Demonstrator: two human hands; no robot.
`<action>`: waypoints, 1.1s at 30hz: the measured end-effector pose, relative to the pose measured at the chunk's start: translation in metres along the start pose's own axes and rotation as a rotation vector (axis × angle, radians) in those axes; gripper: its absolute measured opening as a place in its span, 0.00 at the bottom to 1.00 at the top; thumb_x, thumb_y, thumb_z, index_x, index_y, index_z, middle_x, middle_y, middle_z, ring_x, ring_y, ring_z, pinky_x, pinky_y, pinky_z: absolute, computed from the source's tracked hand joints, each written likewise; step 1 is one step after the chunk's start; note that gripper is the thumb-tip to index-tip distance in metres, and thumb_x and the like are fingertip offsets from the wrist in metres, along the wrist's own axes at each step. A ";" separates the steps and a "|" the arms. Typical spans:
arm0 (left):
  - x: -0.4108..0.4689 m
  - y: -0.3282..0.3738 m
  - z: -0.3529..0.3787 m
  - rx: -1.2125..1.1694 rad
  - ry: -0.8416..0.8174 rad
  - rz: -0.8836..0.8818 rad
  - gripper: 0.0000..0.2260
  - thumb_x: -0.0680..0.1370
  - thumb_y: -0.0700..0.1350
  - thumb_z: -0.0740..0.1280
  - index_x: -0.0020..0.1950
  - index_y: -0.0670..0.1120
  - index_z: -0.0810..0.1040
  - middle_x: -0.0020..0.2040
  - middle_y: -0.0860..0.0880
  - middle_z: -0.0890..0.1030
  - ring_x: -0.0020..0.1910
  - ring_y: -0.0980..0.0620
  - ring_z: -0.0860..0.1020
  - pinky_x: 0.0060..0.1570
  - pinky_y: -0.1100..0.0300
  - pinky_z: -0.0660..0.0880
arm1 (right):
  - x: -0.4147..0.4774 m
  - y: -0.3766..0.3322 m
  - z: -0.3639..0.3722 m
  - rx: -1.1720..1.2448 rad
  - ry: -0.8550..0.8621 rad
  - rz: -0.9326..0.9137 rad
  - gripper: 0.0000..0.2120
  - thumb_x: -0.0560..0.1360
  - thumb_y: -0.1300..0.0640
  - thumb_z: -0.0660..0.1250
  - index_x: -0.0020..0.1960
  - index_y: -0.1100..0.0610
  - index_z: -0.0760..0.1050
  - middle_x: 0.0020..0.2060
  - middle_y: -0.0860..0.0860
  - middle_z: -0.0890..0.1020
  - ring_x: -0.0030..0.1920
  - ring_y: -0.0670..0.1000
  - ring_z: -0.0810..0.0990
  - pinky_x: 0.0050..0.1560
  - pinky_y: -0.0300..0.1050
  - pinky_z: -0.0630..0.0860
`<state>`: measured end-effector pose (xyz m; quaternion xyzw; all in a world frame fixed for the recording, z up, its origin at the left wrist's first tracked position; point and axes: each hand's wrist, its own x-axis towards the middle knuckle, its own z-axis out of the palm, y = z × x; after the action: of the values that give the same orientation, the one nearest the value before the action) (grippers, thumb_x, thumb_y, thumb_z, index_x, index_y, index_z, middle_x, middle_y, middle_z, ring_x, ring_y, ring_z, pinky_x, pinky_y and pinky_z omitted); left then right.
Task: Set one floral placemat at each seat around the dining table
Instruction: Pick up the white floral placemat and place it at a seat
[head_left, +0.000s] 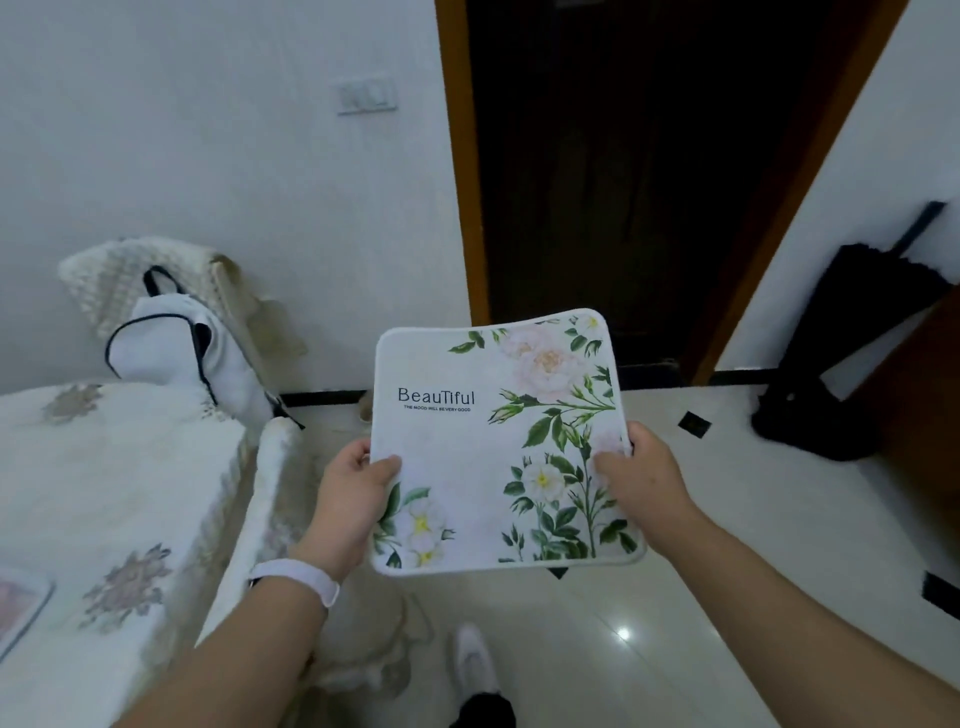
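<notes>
A white floral placemat (483, 441) with green leaves, pale flowers and the word "Beautiful" hangs in the air over the floor, held flat in front of me. My left hand (350, 499) grips its left edge, thumb on top. My right hand (636, 478) grips its right edge the same way. The dining table (104, 499), covered with a white cloth with faded flower prints, lies to my left. Another placemat (18, 603) shows partly on the table at the frame's left edge.
A padded chair (270, 499) stands tucked at the table's near side. A second chair (171, 301) at the far end carries a white backpack (171, 353). A dark doorway (623, 182) is ahead. A black umbrella (852, 353) leans on the right wall. The floor is glossy tile.
</notes>
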<state>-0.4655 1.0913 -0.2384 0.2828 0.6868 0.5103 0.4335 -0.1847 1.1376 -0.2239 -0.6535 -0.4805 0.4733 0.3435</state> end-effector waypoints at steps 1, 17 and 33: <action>0.017 0.001 -0.004 0.005 0.013 -0.005 0.07 0.77 0.36 0.66 0.51 0.45 0.79 0.47 0.42 0.85 0.44 0.42 0.84 0.45 0.48 0.81 | 0.014 -0.006 0.011 -0.010 -0.011 -0.005 0.09 0.74 0.64 0.62 0.47 0.52 0.75 0.42 0.55 0.83 0.42 0.59 0.84 0.43 0.60 0.83; 0.274 0.074 -0.028 -0.097 0.153 -0.022 0.05 0.78 0.35 0.65 0.49 0.44 0.78 0.45 0.44 0.84 0.40 0.46 0.83 0.35 0.58 0.77 | 0.242 -0.145 0.158 -0.094 -0.097 -0.082 0.09 0.74 0.64 0.64 0.46 0.51 0.76 0.42 0.51 0.83 0.44 0.52 0.82 0.44 0.50 0.80; 0.404 0.100 -0.081 -0.208 0.556 -0.129 0.08 0.76 0.37 0.66 0.52 0.45 0.80 0.47 0.45 0.86 0.45 0.42 0.85 0.50 0.43 0.80 | 0.435 -0.226 0.334 -0.203 -0.549 -0.191 0.10 0.76 0.63 0.63 0.48 0.49 0.75 0.44 0.50 0.83 0.43 0.55 0.84 0.44 0.58 0.83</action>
<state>-0.7300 1.4216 -0.2595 0.0423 0.7397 0.6072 0.2870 -0.5308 1.6181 -0.2507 -0.4839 -0.6596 0.5473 0.1767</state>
